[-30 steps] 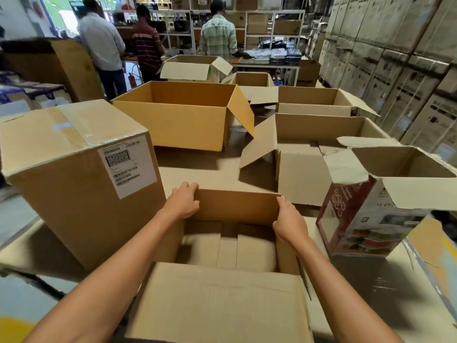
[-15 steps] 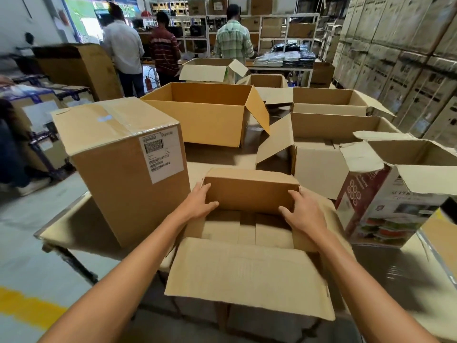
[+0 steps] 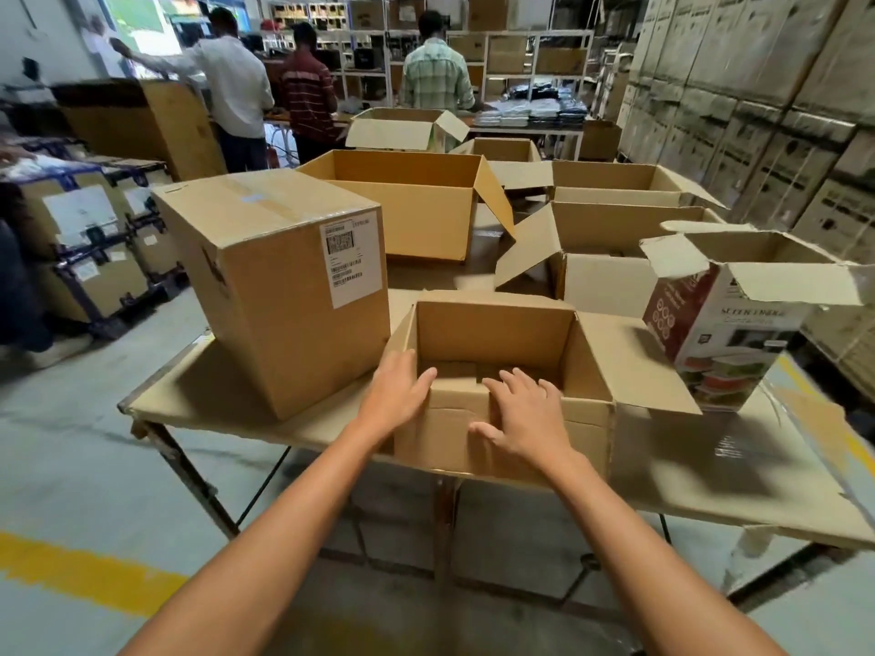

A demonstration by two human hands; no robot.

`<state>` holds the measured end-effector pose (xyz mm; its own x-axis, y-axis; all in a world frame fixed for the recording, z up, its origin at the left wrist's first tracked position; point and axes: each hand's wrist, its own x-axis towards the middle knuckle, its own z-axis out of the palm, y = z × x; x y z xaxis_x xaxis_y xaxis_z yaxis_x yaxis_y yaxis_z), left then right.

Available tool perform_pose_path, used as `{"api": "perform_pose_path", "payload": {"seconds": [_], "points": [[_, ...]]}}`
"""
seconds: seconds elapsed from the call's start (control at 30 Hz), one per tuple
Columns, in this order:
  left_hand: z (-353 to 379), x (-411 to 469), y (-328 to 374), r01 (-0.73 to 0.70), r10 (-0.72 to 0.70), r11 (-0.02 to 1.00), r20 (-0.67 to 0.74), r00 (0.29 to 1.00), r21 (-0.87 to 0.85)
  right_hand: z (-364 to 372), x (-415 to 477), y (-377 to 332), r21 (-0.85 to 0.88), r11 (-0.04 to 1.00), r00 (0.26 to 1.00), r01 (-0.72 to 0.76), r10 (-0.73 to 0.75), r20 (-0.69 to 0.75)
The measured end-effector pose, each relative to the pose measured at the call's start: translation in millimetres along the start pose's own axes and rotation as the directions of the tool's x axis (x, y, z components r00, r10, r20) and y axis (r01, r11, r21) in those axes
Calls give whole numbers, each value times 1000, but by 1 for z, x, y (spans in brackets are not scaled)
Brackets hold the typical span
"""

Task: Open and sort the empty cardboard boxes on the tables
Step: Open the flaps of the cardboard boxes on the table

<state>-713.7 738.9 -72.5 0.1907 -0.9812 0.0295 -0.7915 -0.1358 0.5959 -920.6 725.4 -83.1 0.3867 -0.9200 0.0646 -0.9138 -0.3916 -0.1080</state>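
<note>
Here: small open brown cardboard box [image 3: 492,338] stood at near edge of cardboard-covered table [image 3: 227,404], between tall taped brown carton [image 3: 265,295] and printed maroon-and-white box [image 3: 724,343]. Left hand [image 3: 397,395] lay against near-left corner, fingers straight; right hand [image 3: 521,419] flat on near wall, fingers spread.

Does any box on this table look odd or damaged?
The labelled box at the left is taped shut, while those around it are open. The printed box at the right has ragged, torn-looking flaps.
</note>
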Motion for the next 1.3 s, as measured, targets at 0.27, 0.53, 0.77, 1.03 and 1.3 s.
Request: {"api": "perform_pose_path", "payload": {"seconds": [0.27,0.53,0.77,1.03,1.3], "points": [[-45,-83,-16,-82,73,996,-190,979,-39,-39,-35,-45,367,929,986,56,6,-165],[-58,-218,-63,-15,-16,997,-387,922,-77,-18,-138,-117,631,738,955,238,-60,-290],[-32,-308,-129,109,-121,993,-373,920,-54,46,-207,-169,643,736,977,211,-158,-140],[-10,-339,-191,216,-244,968,-281,928,-129,94,-209,-210,597,784,979,172,-205,-12],[-74,-274,-261,174,-202,978,-298,933,-117,102,-134,-289,633,767,994,102,-100,-40]]}}
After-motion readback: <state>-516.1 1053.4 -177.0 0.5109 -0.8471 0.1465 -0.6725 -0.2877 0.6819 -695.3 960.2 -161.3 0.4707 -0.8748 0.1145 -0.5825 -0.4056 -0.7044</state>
